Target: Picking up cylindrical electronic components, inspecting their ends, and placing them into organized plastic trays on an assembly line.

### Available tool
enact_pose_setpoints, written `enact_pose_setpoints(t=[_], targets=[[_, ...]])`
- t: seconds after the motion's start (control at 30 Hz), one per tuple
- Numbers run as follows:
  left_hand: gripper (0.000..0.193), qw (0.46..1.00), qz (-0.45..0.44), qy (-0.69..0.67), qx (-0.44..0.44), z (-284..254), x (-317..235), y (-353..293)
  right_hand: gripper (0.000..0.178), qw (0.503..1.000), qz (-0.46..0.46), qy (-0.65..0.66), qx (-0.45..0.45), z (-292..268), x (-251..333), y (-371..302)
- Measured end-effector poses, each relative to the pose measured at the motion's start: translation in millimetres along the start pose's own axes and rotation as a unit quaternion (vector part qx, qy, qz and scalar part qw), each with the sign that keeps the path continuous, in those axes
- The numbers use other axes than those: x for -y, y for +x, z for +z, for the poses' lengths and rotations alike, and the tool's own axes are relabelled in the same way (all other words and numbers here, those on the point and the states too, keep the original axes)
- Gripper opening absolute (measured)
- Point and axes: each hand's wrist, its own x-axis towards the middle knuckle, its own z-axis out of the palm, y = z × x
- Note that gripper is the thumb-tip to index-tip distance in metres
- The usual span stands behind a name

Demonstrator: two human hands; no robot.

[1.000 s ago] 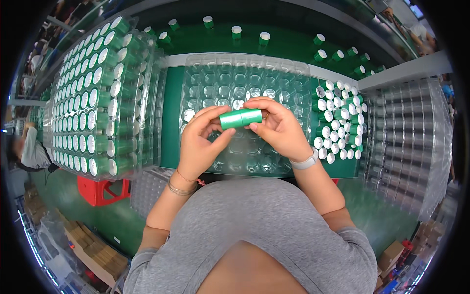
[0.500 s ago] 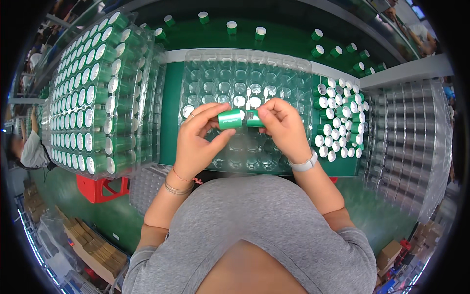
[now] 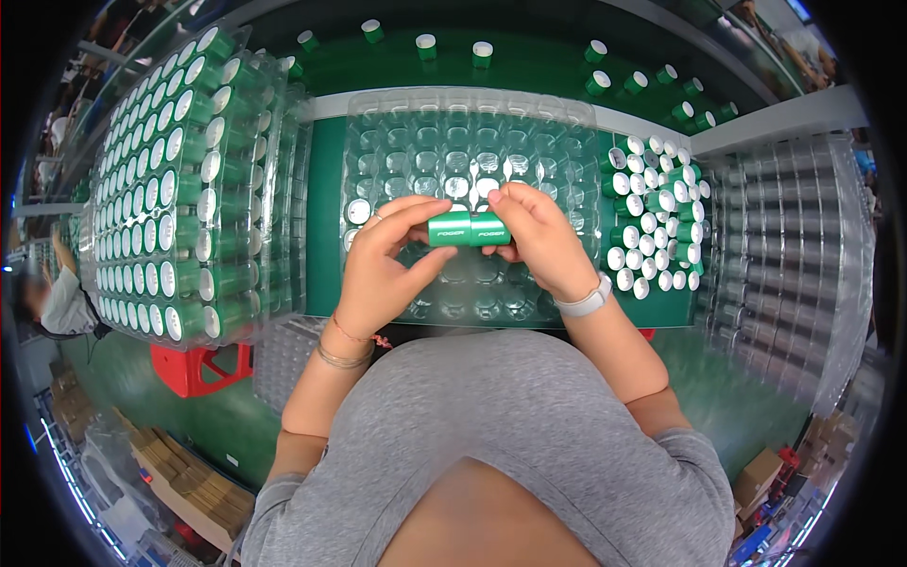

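Observation:
Over a clear plastic tray (image 3: 387, 142) with rows of round pockets, my two hands hold a pair of short green cylinders end to end. My left hand (image 3: 378, 265) pinches the left cylinder (image 3: 448, 230) between thumb and fingers. The right cylinder (image 3: 490, 229) is gripped in my right hand (image 3: 548, 246), thumb on top and fingers curled below. Their ends appear to touch, and both lie on their sides, printed faces toward me. Some white-topped cylinders stand in the tray's pockets, one of them (image 3: 358, 211) at its left edge; my hands hide part of the tray.
Stacked trays full of white-ended green cylinders (image 3: 156, 198) rise at left. Loose cylinders (image 3: 652, 217) crowd the table to the right, beside stacked clear trays (image 3: 784, 265). More stand on a green belt (image 3: 539, 66) beyond the rail. A red stool (image 3: 194, 369) is below left.
My right hand has turned its cylinder so the printed side shows and brought it against the left one, closing the gap. Cylinders on the belt have shifted slightly left.

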Motion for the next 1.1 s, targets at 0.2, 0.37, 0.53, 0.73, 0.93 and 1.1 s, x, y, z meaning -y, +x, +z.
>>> enact_pose_setpoints(t=[0.2,0.37,0.53,0.73,0.93,1.1], targets=[[0.046,0.999,-0.009,0.036,0.034,-3.5,-2.0,-0.9,0.029,0.999,0.023,0.026,0.012,-0.1,0.6,-0.1],[0.037,0.999,-0.033,-0.003,-0.001,1.8,-5.3,-1.1,0.026,0.999,0.031,0.029,0.014,0.0,-2.7,0.1],[0.032,0.998,0.057,-0.008,-0.008,-8.0,19.1,-4.1,0.018,0.999,0.002,0.027,0.020,-1.7,-8.4,0.3],[0.041,0.996,0.071,0.049,-0.026,-5.2,4.6,0.7,0.027,0.993,-0.095,0.043,0.054,-6.2,-12.5,-1.1],[0.058,0.996,-0.014,-0.074,-0.044,-2.3,4.0,-1.6,0.038,0.983,-0.174,0.041,0.050,-8.1,-14.8,0.2],[0.058,0.995,-0.023,-0.089,-0.042,-2.4,3.9,-3.4,0.040,0.976,-0.206,0.037,0.067,-8.6,-16.1,0.3]])
